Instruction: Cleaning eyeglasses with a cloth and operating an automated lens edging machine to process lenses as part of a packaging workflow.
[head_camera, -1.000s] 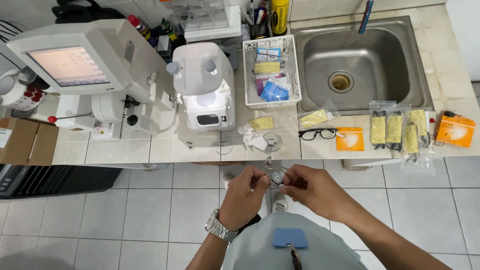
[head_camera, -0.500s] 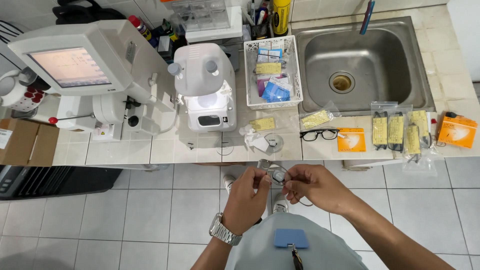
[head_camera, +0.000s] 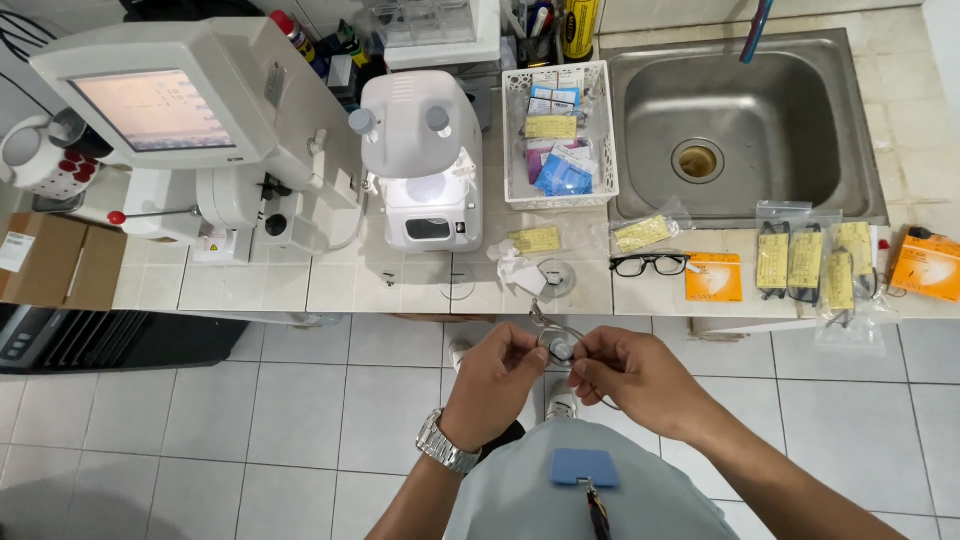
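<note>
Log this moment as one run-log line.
left hand: pinching eyeglass frame | right hand: pinching same frame | position: over tiled floor, in front of counter | black glasses: on counter, untouched

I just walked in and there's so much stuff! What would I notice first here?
First, the two hands in the middle: the left hand and right hand pinch a thin wire spectacle frame with a round lens between them, above the floor tiles. Behind them, a big white machine with a slanted screen sits at the left of the tiled counter, and a shiny steel sink at the right. Black-rimmed glasses lie near the counter's front edge.
</note>
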